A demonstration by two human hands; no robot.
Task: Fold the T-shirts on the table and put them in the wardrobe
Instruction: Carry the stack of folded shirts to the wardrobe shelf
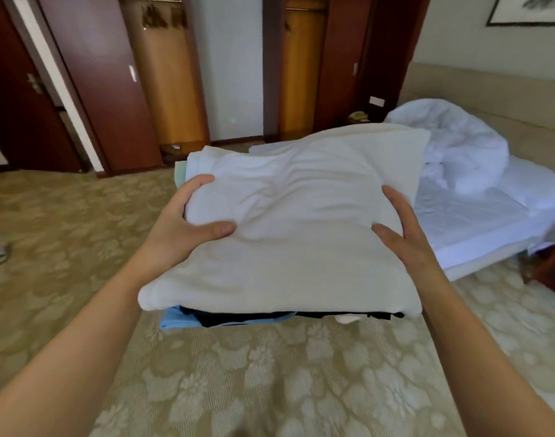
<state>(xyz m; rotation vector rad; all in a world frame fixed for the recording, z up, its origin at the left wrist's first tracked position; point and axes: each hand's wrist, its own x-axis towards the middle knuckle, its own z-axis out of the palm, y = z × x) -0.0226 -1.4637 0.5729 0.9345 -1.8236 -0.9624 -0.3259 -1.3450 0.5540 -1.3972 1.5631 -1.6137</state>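
You hold the stack of folded T-shirts (pixel 301 231) in the air in front of you, over the carpet (pixel 238 373), with nothing under it but your hands. The white shirt (pixel 317 184) lies on top, faintly creased. At the near edge a black shirt (pixel 269 316) and a light blue shirt (pixel 178 321) peek out below it, and a pale green edge (pixel 179 175) shows at the far left corner.

Your left hand (pixel 181 225) grips the left side: thumb flat on top, fingers (pixel 194 182) curled round the edge. Your right hand (pixel 405 228) clamps the right side the same way, thumb on the white cloth and the rest wrapped along the edge.

Straight ahead stands the wardrobe (pixel 175 89), its dark red doors open on a light wooden inside, with hangers on the rail at the top. Off to your right is the bed (pixel 474 222), its white duvet (pixel 459 146) crumpled in a heap. A framed picture (pixel 528 11) hangs on the wall above it.
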